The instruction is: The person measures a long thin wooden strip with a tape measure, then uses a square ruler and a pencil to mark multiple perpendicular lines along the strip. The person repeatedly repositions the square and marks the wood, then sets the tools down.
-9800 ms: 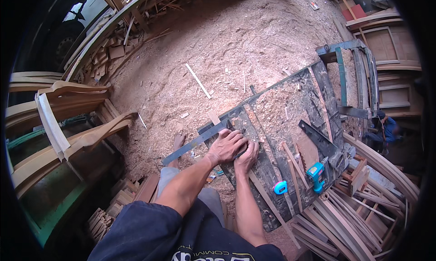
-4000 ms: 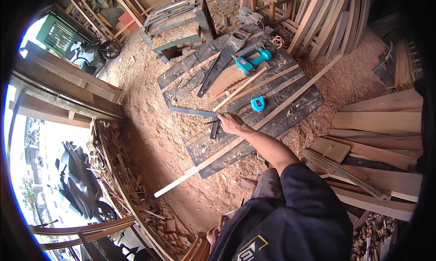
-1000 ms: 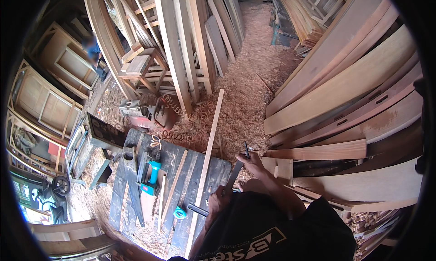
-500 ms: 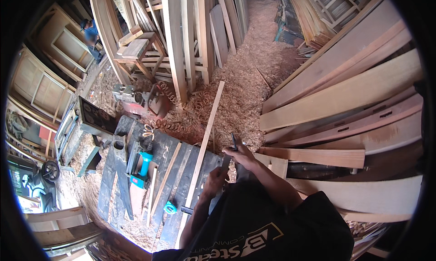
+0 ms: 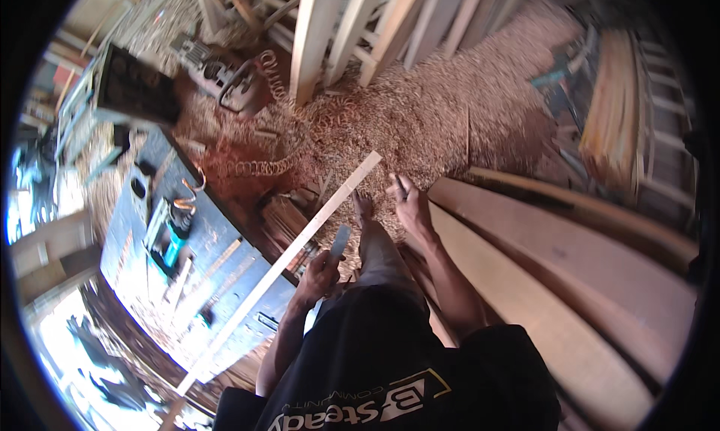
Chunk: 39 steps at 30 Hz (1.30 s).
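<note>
My left hand [image 5: 318, 276] is closed around a tool whose flat grey metal blade [image 5: 340, 240] sticks up beyond the fingers; its lower part is hidden in the fist. Just left of that hand, a long pale wood strip [image 5: 289, 255] lies slanting across the workbench [image 5: 214, 240], its far end jutting past the bench edge. To the right, over the shavings, my right hand [image 5: 412, 207] grips a dark pen [image 5: 398, 182], apart from both strip and blade.
A teal power tool [image 5: 174, 247] rests on the bench. Beyond it stand a compressor [image 5: 225, 82] and a coiled hose [image 5: 251, 167]. Upright planks [image 5: 319, 37] lean ahead, wide boards [image 5: 555, 243] lie at right, and wood shavings [image 5: 442, 105] cover the floor.
My right hand, close beside the metal blade before, has moved away from it to the right with the pen. The view has turned, so the bench and strip appear swung round.
</note>
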{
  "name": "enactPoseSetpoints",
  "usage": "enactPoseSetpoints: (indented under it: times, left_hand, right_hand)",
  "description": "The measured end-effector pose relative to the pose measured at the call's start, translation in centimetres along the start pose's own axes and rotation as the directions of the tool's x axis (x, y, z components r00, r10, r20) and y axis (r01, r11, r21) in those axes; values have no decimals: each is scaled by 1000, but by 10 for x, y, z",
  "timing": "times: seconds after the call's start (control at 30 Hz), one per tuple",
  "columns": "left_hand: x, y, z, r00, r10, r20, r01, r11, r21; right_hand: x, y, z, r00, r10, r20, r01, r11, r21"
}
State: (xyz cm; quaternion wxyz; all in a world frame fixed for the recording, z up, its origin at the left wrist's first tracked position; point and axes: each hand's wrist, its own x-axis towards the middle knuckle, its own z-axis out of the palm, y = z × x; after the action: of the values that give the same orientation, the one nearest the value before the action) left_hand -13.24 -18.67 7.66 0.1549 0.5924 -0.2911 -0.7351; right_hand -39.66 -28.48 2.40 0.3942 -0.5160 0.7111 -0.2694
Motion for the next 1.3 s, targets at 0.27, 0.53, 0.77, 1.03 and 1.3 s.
enactPoseSetpoints:
  times: [0.27, 0.53, 0.77, 1.03, 1.3]
  left_hand:
    - [-6, 22, 58, 921, 82, -381, -95, 995, -14]
    - [1, -4, 98, 693, 217, -687, -175, 976, 131]
    - [18, -19, 118, 671, -93, -736, -186, 939, -288]
    - [86, -15, 138, 511, -191, -838, -377, 827, -418]
    - [126, 40, 180, 515, -414, -751, -671, 351, -653]
  right_hand:
    - [168, -33, -29, 698, -108, 708, 419, 863, -281]
    - [183, -68, 14, 392, 164, 905, 509, 781, -362]
    - [142, -67, 60, 235, 102, 967, 558, 800, -220]
    - [170, -74, 81, 52, 93, 994, 610, 785, -105]
    - [208, -122, 108, -182, 155, 971, 500, 865, -44]
